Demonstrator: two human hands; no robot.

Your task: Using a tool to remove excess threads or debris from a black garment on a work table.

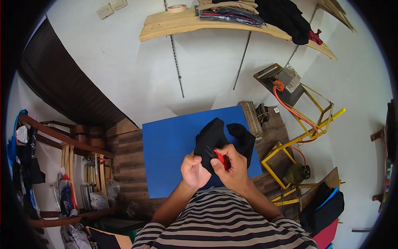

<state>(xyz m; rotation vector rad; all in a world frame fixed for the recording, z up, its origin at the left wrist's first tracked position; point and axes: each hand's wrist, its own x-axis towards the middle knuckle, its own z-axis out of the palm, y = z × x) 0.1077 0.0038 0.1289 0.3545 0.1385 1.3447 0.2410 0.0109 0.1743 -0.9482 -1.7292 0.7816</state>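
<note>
Head view: over the blue tabletop (pixel 168 162), toward its near right part, both hands work close together on a black cloth (pixel 210 135). The left hand (pixel 195 172) pinches its near left edge, thumb in sight, the other fingers mostly hidden behind; how tightly they close is hard to judge. The right hand (pixel 233 167) has its fingers curled shut around a red-handled tool (pixel 224 161), whose grip is largely covered. Its dark pointed end lies over the cloth, black on black, so whether the tips touch it cannot be told. More black fabric (pixel 243 140) shows at the tabletop's right side; whether it belongs to the same piece is unclear. A striped shirt (pixel 228 222) hides part of the tabletop's near edge. Beyond its far edge runs a wooden shelf (pixel 162 27), its folded pile cut off by the frame.
</note>
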